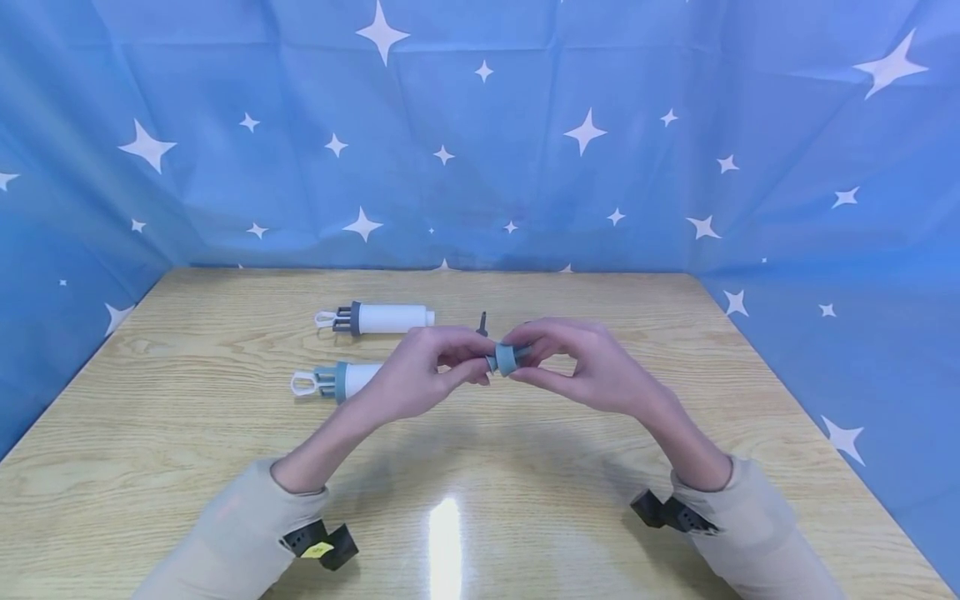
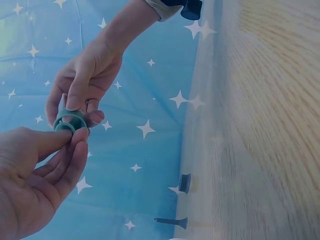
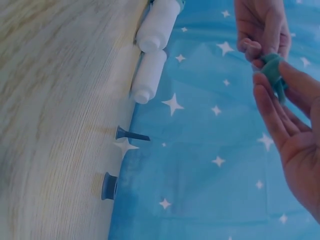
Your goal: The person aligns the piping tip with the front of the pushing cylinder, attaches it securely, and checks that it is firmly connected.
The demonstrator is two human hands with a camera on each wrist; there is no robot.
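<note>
Above the table, my two hands meet at a teal ring-shaped collar [image 1: 506, 359] with a smaller flanged teal piece [image 2: 65, 127] at its opening. My left hand [image 1: 423, 375] pinches the flanged piece between thumb and fingers. Opposite it, my right hand [image 1: 588, 367] holds the collar with thumb and fingertips. A thin teal stem [image 3: 280, 93] sticks out on the right-hand side; fingers partly hide how the pieces fit together. Left of the hands lies a white tube with a teal head [image 1: 360, 379], partly covered by my left hand.
Farther back lies a white tube with a dark grey head [image 1: 390, 318] and a loop handle. A dark tapered nozzle [image 1: 482, 325] stands on its wide base behind the hands. Beside it is a dark collar [image 3: 109, 186]. Blue star-patterned cloth [image 1: 480, 167] hangs behind the wooden table [image 1: 187, 375].
</note>
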